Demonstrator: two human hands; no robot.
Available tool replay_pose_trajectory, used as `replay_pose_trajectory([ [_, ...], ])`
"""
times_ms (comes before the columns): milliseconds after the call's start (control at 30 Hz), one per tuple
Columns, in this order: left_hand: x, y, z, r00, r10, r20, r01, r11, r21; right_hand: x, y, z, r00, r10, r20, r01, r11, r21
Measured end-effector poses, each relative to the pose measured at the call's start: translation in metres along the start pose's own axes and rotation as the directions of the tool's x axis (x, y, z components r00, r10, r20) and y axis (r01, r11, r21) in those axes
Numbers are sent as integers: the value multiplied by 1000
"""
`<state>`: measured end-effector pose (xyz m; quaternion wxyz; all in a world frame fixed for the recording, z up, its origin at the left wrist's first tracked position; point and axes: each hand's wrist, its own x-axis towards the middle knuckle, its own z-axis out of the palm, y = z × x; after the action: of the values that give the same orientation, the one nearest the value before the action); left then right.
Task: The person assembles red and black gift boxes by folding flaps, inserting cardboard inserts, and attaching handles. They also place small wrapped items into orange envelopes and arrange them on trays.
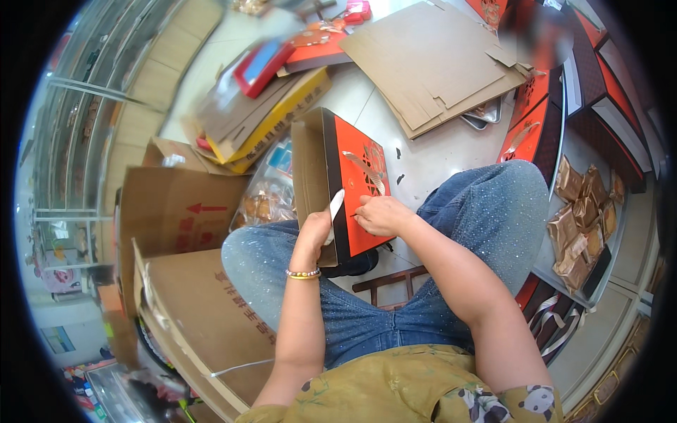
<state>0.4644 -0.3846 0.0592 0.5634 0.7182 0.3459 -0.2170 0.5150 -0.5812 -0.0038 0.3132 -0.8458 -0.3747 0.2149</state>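
A flat red gift box point(356, 187) with a black side and a gold ribbon handle stands tilted on my lap, its brown underside facing left. My left hand point(315, 233) grips its near left edge and holds a thin white strip point(336, 209) against the black side. My right hand point(381, 215) rests on the red face near the lower edge, fingers pinched together on something too small to make out. Both forearms come up from the bottom over my blue jeans.
Brown cartons point(183, 211) stand at my left. Flattened cardboard sheets point(430, 63) lie on the floor ahead, beside a stack of yellow and red boxes point(271, 106). At the right are more red boxes point(529, 127) and a tray of gold-wrapped packets point(582, 211).
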Motion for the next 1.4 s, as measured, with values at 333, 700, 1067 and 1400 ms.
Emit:
replay_pose_trajectory([
  [333, 10, -17, 5, 995, 86, 43, -79, 988, -130, 1, 5, 4, 998, 32, -45, -25, 990, 137],
  [700, 10, -17, 7, 994, 88, 60, -78, 985, -157, 3, 9, 1, 999, -15, 32, 9, 981, 193],
  [1067, 9, -14, 9, 992, 108, 60, -103, 991, -83, 8, 8, 8, 1000, -16, -22, 20, 974, 225],
  [1400, 23, -31, 13, 991, 134, 27, -129, 981, -146, 14, 15, 24, 989, -47, -140, 86, 954, 288],
])
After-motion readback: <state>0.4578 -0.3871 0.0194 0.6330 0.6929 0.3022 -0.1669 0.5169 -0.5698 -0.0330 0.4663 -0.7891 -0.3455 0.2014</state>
